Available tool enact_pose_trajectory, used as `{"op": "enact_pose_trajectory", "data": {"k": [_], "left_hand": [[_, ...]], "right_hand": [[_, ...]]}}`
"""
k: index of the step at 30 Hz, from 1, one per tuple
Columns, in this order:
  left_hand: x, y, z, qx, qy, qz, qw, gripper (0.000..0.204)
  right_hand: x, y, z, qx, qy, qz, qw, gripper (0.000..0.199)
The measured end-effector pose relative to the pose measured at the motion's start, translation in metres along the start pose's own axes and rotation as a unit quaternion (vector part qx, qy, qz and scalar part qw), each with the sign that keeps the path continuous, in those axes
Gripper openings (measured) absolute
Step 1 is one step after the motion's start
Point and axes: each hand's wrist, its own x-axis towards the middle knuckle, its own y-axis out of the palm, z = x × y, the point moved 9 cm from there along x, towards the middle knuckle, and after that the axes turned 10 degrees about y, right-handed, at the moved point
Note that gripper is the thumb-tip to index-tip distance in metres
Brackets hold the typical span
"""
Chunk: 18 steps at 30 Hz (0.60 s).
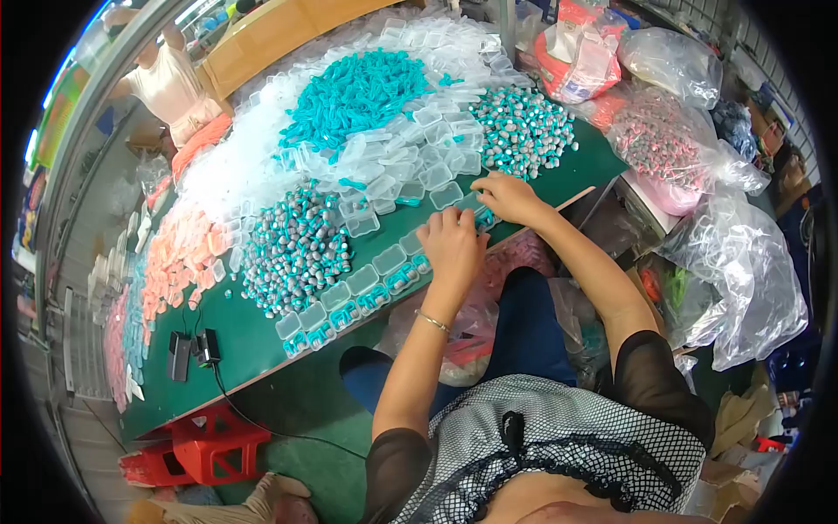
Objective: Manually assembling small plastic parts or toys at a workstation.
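Observation:
A row of small clear plastic boxes (361, 279) with raised lids runs along the table's front edge; their near halves hold teal and grey pieces (372, 297). My left hand (454, 249) bends over the right part of this row, fingers curled down and close together. Just right of it, at the row's end, my right hand (511, 199) is closed, its fingertips turned toward the boxes. What either hand grips is hidden. Beyond the row lie a heap of teal and grey capsule-like pieces (297, 244) on the left and a similar heap (524, 131) on the right.
Loose clear boxes (384, 162) spread over the green table (236, 349), with teal plastic pieces (353, 92) piled on them. Peach pieces (179, 262) and a black device with a cable (206, 348) lie left. Plastic bags (742, 271) crowd the right. Red stools (218, 445) stand below; another person (170, 92) is far left.

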Motion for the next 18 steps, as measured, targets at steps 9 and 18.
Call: {"op": "enact_pose_trajectory", "data": {"k": [9,18], "left_hand": [[0.010,0.017,-0.002,0.037,-0.009,0.051,0.998,0.053],[0.018,0.022,0.000,0.013,0.004,0.055,0.998,0.065]], "right_hand": [[0.009,0.002,-0.012,0.045,-0.030,-0.011,0.998,0.019],[-0.027,-0.034,-0.001,0.153,-0.185,0.004,0.971,0.022]]}}
